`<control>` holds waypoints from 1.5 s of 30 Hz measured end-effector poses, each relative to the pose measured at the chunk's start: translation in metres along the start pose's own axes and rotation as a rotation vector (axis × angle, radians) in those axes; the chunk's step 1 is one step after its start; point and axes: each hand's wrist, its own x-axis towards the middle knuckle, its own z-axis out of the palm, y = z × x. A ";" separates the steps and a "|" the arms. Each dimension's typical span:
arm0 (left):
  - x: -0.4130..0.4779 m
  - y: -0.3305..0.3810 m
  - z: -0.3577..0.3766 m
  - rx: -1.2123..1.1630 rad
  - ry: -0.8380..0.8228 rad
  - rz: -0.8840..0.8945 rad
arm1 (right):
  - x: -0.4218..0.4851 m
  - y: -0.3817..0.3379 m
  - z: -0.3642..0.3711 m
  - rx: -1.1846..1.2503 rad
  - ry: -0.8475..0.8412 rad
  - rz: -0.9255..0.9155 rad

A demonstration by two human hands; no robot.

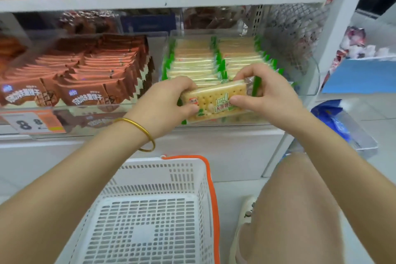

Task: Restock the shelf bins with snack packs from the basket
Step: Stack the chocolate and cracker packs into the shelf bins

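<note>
Shop shelf (162,0), clear bin (308,75). At the bin's front: cracker pack (214,98), long axis crosswise, gripped endwise by left hand (165,103) and right hand (263,94), seemingly equally near.

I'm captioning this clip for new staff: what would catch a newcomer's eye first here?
Mid-frame, the left hand and right hand grip a cream-and-green cracker pack at the front of the clear bin stacked with matching packs. Brown packs lie in rows to its left, and a white basket with an orange handle sits below.
</note>
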 end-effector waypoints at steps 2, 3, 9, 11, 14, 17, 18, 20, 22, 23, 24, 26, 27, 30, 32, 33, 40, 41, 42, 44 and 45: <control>0.015 0.017 0.009 -0.020 0.010 0.017 | 0.005 0.012 -0.016 0.023 0.038 0.022; 0.022 0.024 0.013 -0.022 0.012 0.027 | 0.007 0.019 -0.022 0.037 0.051 0.032; 0.059 0.041 0.025 0.011 0.027 0.027 | 0.034 0.048 -0.042 0.134 0.057 0.070; 0.072 0.043 0.027 0.037 0.031 0.023 | 0.043 0.054 -0.045 0.164 0.056 0.094; 0.086 0.049 0.029 0.052 0.038 0.041 | 0.046 0.064 -0.053 0.183 0.086 0.097; 0.095 0.058 0.033 0.038 0.012 0.068 | 0.041 0.073 -0.060 0.176 0.154 0.099; 0.097 0.060 0.034 0.039 -0.001 0.073 | 0.039 0.075 -0.061 0.169 0.178 0.098; 0.100 0.061 0.039 0.048 -0.040 0.068 | 0.035 0.078 -0.060 0.128 0.203 0.095; 0.101 0.060 0.043 0.072 -0.083 0.063 | 0.034 0.079 -0.059 0.058 0.175 0.107; 0.101 0.059 0.045 0.093 -0.091 0.069 | 0.033 0.079 -0.059 -0.009 0.152 0.110; 0.101 0.058 0.045 0.121 -0.094 0.077 | 0.032 0.079 -0.058 -0.091 0.138 0.112; 0.102 0.056 0.047 0.205 -0.093 0.099 | 0.031 0.079 -0.058 -0.223 0.149 0.128; 0.102 0.056 0.048 0.243 -0.090 0.108 | 0.030 0.079 -0.057 -0.256 0.149 0.151; 0.102 0.057 0.051 0.281 -0.073 0.110 | 0.028 0.079 -0.055 -0.339 0.073 0.276; 0.101 0.056 0.053 0.280 -0.063 0.109 | 0.029 0.079 -0.055 -0.370 0.066 0.288; 0.100 0.055 0.054 0.277 -0.059 0.109 | 0.030 0.079 -0.055 -0.354 0.089 0.264; 0.089 0.048 0.059 0.220 0.006 0.161 | 0.021 0.079 -0.048 -0.139 0.236 0.108; 0.088 0.048 0.062 0.239 -0.001 0.170 | 0.021 0.081 -0.049 -0.129 0.223 0.123; 0.088 0.048 0.064 0.278 -0.008 0.186 | 0.022 0.083 -0.050 -0.139 0.205 0.136; 0.090 0.049 0.068 0.347 -0.001 0.211 | 0.025 0.085 -0.052 -0.212 0.157 0.147; 0.091 0.049 0.069 0.348 -0.001 0.211 | 0.026 0.085 -0.052 -0.247 0.132 0.145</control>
